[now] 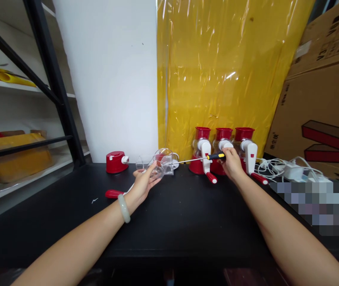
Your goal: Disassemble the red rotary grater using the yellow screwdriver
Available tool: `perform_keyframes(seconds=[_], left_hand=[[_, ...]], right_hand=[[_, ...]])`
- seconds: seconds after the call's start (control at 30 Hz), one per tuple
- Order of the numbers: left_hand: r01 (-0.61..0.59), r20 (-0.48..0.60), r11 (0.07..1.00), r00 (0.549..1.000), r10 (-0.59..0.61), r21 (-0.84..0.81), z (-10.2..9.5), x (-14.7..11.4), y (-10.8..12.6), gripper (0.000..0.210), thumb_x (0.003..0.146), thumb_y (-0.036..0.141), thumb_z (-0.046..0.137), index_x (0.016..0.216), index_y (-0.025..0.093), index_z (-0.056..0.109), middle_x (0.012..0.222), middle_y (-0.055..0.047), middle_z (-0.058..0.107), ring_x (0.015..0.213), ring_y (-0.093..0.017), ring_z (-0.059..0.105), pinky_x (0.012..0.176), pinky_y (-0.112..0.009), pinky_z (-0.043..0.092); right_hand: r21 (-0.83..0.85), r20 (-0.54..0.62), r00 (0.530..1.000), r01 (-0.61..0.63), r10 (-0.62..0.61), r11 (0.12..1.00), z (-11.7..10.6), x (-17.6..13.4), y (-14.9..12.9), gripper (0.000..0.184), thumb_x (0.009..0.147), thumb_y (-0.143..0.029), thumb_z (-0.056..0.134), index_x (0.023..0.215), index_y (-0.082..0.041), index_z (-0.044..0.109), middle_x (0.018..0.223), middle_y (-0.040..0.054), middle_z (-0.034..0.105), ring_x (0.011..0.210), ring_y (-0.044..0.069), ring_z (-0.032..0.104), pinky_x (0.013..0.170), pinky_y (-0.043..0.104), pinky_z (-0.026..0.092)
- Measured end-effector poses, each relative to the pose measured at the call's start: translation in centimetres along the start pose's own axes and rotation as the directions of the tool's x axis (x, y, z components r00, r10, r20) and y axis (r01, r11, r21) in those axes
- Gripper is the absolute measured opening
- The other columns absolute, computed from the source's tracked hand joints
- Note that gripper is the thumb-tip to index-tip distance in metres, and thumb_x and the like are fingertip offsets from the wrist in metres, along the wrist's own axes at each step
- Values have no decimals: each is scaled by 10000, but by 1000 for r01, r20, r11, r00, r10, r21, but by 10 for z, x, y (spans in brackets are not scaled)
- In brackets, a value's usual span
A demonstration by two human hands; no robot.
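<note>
I have my left hand (144, 180) curled round a transparent plastic housing (167, 162), thumb on top and fingers beneath, held towards the back edge of the black desk (181, 222). My right hand (233, 163) is closed on the handle of a long steel-shafted screwdriver with a black-and-yellow grip (217, 156), its shaft running nearly level leftwards to the housing. From here I'd judge the step to be working a fastener or joint with the tool; the tip is too small for me to tell whether it sits in a screw.

The next move seems to call for keeping the shaft in line with the joint while the left hand braces the clear part against the push.

A round red plastic drum with a white stub (116, 163) stands near the back-left corner, and a red-handled white crank (114, 194) lies just left of my left wrist. Right of centre, three red-and-white plastic hand-crank machines (204, 149) stand along the back edge.
</note>
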State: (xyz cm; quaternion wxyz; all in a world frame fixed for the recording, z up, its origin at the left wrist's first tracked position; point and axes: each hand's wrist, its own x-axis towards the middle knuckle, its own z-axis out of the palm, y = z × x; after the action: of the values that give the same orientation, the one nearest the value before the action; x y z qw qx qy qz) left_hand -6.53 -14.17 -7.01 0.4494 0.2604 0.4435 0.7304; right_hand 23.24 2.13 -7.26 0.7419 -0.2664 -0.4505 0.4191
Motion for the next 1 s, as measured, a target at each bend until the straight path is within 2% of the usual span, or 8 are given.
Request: perform_keyframes(seconds=[0.1, 0.3, 0.4, 0.5, 0.63, 0.8, 0.9, 1.0], left_hand=[[14, 9, 1000, 1000, -14, 21, 0, -2, -3, 643, 813, 303, 871, 1061, 277, 278, 1033, -86, 725, 897, -263, 782, 882, -482, 627], [-1, 19, 1000, 1000, 1, 10, -1, -2, -6, 643, 821, 299, 862, 1099, 278, 282, 1042, -87, 733, 877, -258, 784, 897, -480, 619], [1, 9, 1000, 1000, -1, 5, -1, -2, -4, 638, 816, 305, 865, 1103, 271, 297, 1057, -97, 728, 887, -255, 783, 911, -484, 614], [-7, 7, 1000, 1000, 7, -10, -1, -2, -3, 614, 826, 301, 857, 1094, 265, 306, 1063, -106, 728, 902, -260, 783, 906, -484, 615], [-20, -4, 999, 1000, 19, -32, 0, 0, -1, 610, 830, 310, 854, 1099, 265, 309, 1056, -99, 733, 902, -256, 785, 910, -485, 614], [-23, 11, 999, 1000, 24, -42, 0, -1, -1, 654, 806, 329, 876, 1133, 267, 314, 1049, -87, 737, 879, -245, 785, 897, -466, 621], [-16, 9, 999, 1000, 16, -40, -1, -2, -2, 656, 815, 312, 868, 1147, 274, 303, 1040, -86, 740, 860, -245, 785, 893, -471, 622], [-6, 12, 999, 1000, 6, -39, -1, -2, -4, 666, 812, 313, 869, 1150, 279, 296, 1052, -91, 738, 855, -250, 785, 898, -480, 620]], right_hand=[[113, -59, 996, -61, 68, 992, 7, -3, -9, 365, 566, -372, 821, 760, -248, 538, 701, -68, 559, 591, 111, 538, 459, 223, 445], [211, 26, 996, -92, 88, 973, 7, -8, -15, 287, 556, -332, 751, 713, -228, 534, 764, -36, 588, 674, 121, 575, 513, 233, 507], [152, 24, 999, -30, 27, 988, 5, -8, -13, 326, 641, -475, 761, 713, -232, 555, 724, -24, 587, 611, 116, 570, 467, 225, 474], [15, 23, 1000, 13, -13, 1000, 3, -7, -9, 411, 748, -632, 702, 728, -235, 596, 590, -33, 536, 460, 97, 475, 384, 226, 374], [-81, 61, 998, -2, 7, 997, 2, -6, -6, 358, 726, -548, 775, 735, -239, 595, 493, -71, 458, 369, 76, 352, 363, 238, 325], [113, 66, 996, -62, 55, 992, 7, -10, -10, 248, 659, -388, 741, 750, -245, 560, 618, -45, 558, 461, 102, 463, 413, 249, 403], [166, 55, 995, -92, 84, 982, 8, -12, -14, 237, 625, -367, 716, 763, -245, 568, 662, -30, 568, 539, 128, 537, 445, 255, 444], [161, 55, 997, -57, 49, 985, 6, -11, -13, 284, 620, -427, 738, 756, -244, 569, 676, -30, 577, 553, 129, 548, 439, 251, 434]])
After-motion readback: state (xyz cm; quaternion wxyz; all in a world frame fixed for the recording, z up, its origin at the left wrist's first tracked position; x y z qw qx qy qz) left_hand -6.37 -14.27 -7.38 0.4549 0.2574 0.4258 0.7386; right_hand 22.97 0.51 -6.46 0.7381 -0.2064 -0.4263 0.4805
